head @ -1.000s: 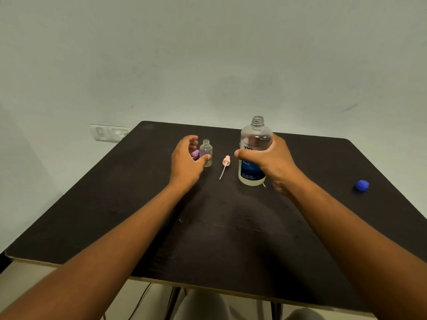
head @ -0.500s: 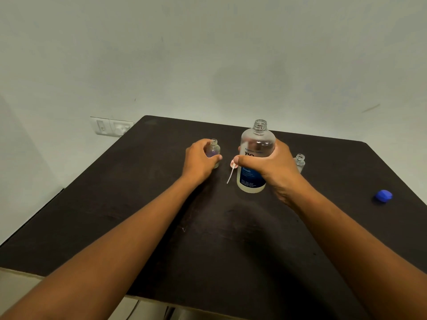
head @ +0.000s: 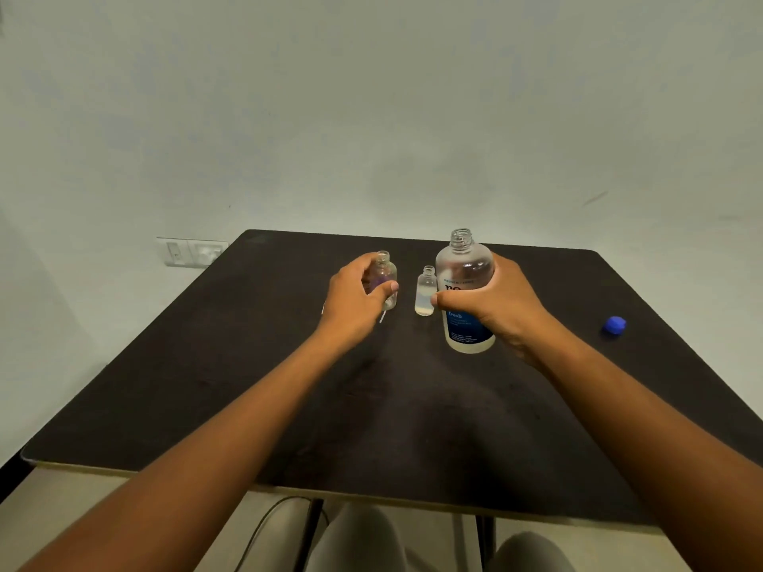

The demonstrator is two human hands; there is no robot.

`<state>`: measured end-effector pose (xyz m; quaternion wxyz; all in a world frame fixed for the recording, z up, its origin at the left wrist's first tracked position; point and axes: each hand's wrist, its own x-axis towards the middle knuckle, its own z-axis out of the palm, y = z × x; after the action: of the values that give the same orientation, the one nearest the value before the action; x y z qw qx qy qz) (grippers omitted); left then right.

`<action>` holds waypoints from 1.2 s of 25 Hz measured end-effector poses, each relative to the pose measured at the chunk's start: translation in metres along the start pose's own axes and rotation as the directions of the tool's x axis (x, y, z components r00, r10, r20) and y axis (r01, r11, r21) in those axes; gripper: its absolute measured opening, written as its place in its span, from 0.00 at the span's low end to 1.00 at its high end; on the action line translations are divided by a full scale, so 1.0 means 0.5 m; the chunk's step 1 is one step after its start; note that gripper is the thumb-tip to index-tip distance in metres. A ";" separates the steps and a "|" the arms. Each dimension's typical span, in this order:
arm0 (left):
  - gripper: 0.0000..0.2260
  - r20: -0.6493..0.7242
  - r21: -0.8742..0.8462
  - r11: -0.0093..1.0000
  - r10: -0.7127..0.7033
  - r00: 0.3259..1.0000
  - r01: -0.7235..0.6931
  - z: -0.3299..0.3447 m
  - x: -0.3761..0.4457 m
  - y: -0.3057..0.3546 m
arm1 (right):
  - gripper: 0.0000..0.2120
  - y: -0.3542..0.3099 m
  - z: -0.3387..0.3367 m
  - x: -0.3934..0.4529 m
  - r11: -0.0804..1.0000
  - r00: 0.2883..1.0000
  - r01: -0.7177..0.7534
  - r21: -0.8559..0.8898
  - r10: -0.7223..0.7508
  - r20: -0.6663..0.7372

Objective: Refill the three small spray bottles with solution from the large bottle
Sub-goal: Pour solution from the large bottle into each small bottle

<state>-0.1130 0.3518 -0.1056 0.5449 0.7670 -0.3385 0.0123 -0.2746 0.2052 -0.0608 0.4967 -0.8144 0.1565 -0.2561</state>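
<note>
A: What changed? Left hand at 11 o'clock has lifted a small bottle; a second small bottle shows beside it

B: Right hand, 1 o'clock, still grips the uncapped large bottle, so pouring looks close

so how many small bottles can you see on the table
2. One small bottle is in the left hand; the other stands free just left of the large bottle. A third may be hidden behind the hands.

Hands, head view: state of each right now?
Left hand: closed around a small open spray bottle, upright on the table.
Right hand: closed around the uncapped large bottle, upright.
</note>
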 end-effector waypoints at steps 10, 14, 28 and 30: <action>0.21 0.099 -0.096 0.976 0.207 0.973 -0.197 0.023 -0.139 0.167 | 0.24 -0.080 -0.121 -0.089 0.908 0.996 0.036 -0.417 -0.065 -0.055; 0.22 0.051 -0.106 0.970 0.223 0.973 -0.217 0.027 -0.150 0.191 | 0.25 -0.104 -0.139 -0.104 0.829 0.993 0.059 -0.557 -0.105 -0.051; 0.21 0.028 -0.087 0.968 0.240 0.970 -0.236 0.034 -0.146 0.208 | 0.21 -0.135 -0.165 -0.094 0.636 0.980 0.140 -0.759 -0.198 0.015; 0.22 0.034 -0.079 0.969 0.236 0.971 -0.233 0.034 -0.145 0.211 | 0.21 -0.144 -0.168 -0.094 0.600 0.977 0.149 -0.786 -0.210 0.025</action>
<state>-0.2309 0.3556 -0.0532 0.5604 0.7009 -0.4386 0.0475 -0.3610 0.2008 0.0223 0.0579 -0.9511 0.1870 -0.2389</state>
